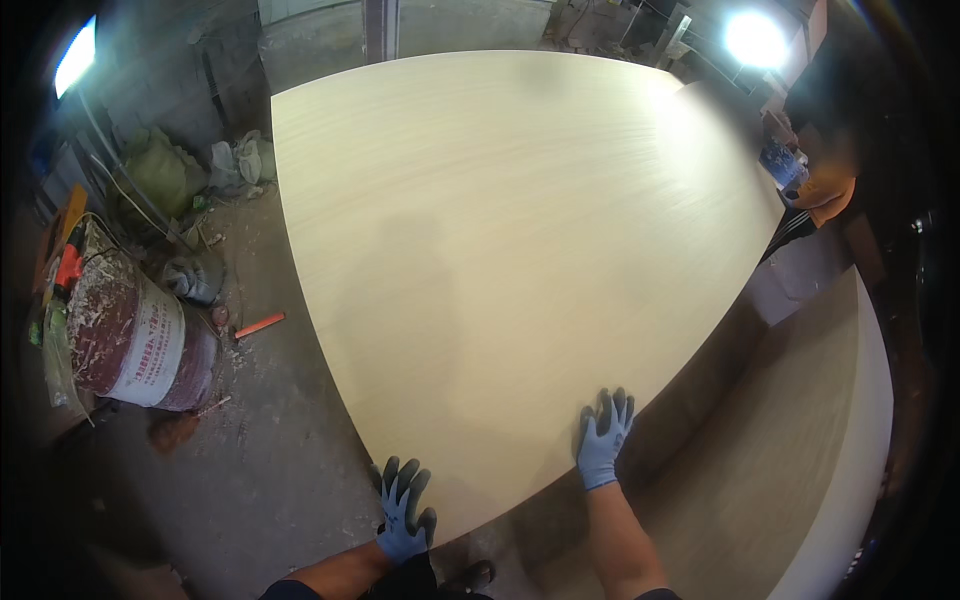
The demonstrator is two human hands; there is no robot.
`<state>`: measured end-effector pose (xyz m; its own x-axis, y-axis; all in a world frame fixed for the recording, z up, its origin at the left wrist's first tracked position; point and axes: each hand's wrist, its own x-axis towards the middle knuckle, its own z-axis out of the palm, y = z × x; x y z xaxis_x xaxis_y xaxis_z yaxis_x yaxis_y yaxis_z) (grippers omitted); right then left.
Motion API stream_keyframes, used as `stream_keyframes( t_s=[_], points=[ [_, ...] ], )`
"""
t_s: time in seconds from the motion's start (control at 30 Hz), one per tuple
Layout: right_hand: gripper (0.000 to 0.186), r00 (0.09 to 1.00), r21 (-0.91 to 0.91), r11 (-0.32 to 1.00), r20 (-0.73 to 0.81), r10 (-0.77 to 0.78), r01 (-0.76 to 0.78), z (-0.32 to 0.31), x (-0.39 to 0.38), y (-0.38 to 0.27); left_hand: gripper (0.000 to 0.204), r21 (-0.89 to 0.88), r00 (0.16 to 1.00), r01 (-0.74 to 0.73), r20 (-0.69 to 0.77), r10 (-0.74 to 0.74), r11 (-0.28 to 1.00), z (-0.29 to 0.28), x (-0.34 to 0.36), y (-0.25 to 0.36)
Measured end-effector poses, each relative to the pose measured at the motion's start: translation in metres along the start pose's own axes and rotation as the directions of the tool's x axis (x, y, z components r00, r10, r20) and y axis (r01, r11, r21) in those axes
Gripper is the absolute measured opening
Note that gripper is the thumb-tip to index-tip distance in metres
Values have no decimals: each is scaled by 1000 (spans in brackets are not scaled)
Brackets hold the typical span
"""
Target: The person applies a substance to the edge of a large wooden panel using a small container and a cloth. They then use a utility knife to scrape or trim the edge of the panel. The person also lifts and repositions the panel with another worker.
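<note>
A large pale wooden panel [520, 260] fills the middle of the view, its near edge toward me. My left hand [402, 515], in a blue glove with dark fingertips, rests at the near left corner of the panel with its fingers spread. On the near right edge lies my right hand [604, 440], gloved the same way, fingers stretched forward over the panel's surface. Neither hand shows anything held in it. The panel's underside and whatever supports it are hidden.
Another person [825, 180] in orange and dark clothing is at the panel's far right edge. A second curved panel [770, 450] stands at the right. On the left are a maroon bucket [115, 330], a red-orange bar [260, 325] and sacks [165, 175]. A bright lamp [757, 40] shines at the back.
</note>
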<state>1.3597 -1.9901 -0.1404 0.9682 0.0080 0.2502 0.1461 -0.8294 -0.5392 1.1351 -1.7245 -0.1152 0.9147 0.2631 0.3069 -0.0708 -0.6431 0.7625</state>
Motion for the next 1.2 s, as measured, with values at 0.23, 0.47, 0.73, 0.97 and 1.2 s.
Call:
stream_keyframes(
  t_s=[0.23,0.47,0.73,0.97,1.2],
  points=[
    [43,997,469,883,-59,50,-17,11,56,32,48,-27,993,75,-86,-77,997,33,49,3],
    [41,984,88,980,-59,-171,176,13,82,73,48,-190,994,85,84,-70,978,45,70,5],
    [36,921,432,842,347,175,-322,-102,81,17,46,292,977,-139,-118,180,946,-38,213,-76],
    [42,917,228,942,369,149,-244,-280,-155,-31,62,676,938,-346,235,255,651,6,187,-153],
    [45,607,-256,604,-621,496,-755,-510,-368,73,54,23,574,-176,815,83,984,40,-71,52]
  ],
)
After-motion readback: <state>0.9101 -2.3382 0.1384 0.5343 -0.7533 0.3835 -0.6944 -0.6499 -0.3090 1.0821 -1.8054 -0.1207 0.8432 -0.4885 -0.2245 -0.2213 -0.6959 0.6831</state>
